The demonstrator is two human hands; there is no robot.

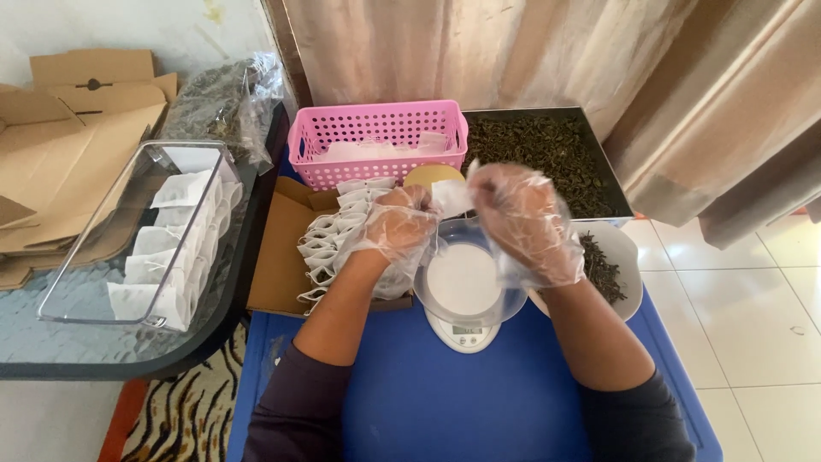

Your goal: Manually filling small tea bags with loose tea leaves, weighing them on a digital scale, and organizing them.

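- Both hands wear loose clear plastic gloves and meet above the small white kitchen scale (463, 295), which stands on the blue bench (445, 402).
- The small white filter bag (451, 197) sits between the two hands, just above the scale's bowl; its long axis runs roughly left to right.
- Left hand (398, 227): grip pinched on the bag's left edge.
- Right hand (523, 224): fingers curled at the bag's right end (glove folds hide the fingertips, so I cannot tell whether they press the bag).
- Both hands are equally near the bag.
- The white bowl of dark dried leaves (609, 265) lies just right of the right hand; the row of filled bags in a cardboard tray (329, 244) lies just left of the left hand.
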